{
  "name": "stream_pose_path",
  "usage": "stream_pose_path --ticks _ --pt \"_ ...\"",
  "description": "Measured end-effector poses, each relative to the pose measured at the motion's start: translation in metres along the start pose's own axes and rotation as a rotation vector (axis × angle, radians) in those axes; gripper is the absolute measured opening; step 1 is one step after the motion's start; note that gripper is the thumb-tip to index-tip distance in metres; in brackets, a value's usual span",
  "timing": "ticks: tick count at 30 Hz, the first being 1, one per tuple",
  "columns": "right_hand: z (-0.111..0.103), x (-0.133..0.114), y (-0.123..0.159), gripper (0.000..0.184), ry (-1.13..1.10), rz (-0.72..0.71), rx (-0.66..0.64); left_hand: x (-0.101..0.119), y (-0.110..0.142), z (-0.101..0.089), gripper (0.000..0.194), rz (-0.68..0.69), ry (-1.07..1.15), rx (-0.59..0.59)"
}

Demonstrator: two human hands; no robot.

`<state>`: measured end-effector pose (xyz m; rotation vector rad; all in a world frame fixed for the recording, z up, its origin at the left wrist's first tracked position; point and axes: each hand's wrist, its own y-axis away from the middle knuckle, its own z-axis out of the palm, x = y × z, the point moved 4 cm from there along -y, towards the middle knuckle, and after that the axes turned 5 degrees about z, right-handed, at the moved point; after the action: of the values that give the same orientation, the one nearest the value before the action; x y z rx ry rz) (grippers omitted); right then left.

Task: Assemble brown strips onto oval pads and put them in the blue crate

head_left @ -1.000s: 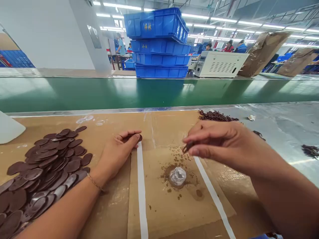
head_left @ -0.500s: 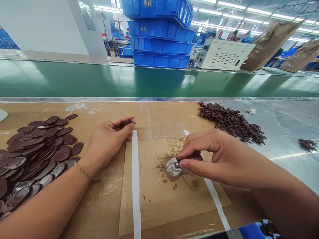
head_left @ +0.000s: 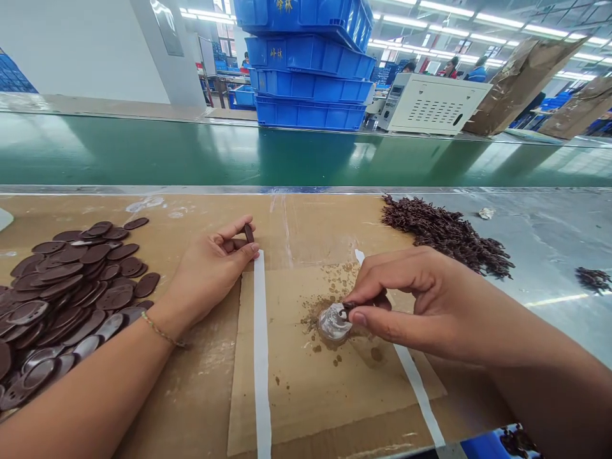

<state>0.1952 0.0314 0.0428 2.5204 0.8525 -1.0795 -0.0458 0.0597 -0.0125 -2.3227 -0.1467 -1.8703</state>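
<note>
My left hand [head_left: 208, 271] pinches a brown oval disc [head_left: 249, 233] on edge between thumb and fingers, just above a white strip [head_left: 261, 357]. Beside that hand, a large heap of flat brown oval discs [head_left: 81, 287] spreads over the tan board. My right hand [head_left: 421, 309] is shut on a small dark brown piece [head_left: 349, 307]. The tip of that piece touches a clear round dish [head_left: 333, 322] smeared with brown residue. The dish stands on a cardboard sheet [head_left: 296, 376] flecked with brown spots. My fingers partly hide the dish's right side.
A loose pile of small dark brown pieces [head_left: 447, 237] lies beyond my right hand, with a smaller pile [head_left: 593, 279] on the metal surface [head_left: 549, 236]. Past a green conveyor belt [head_left: 191, 153] stand stacked blue crates [head_left: 306, 70] and a white equipment box [head_left: 433, 103].
My right hand has come down from above the dish to its rim. My left hand has turned the brown disc from flat to on edge. The view has tilted downward.
</note>
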Motion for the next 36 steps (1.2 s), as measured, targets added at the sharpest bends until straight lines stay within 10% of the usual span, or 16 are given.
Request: stream_pose_path --ticks 31,36 --pt "0.002 0.000 0.000 0.006 0.075 -0.008 -0.054 0.007 0.003 0.001 0.063 0.065 -0.119 -0.029" --pt "-0.007 0.003 0.003 0.006 -0.070 0.040 0.123 0.010 0.005 0.002 0.059 0.097 -0.023 -0.041"
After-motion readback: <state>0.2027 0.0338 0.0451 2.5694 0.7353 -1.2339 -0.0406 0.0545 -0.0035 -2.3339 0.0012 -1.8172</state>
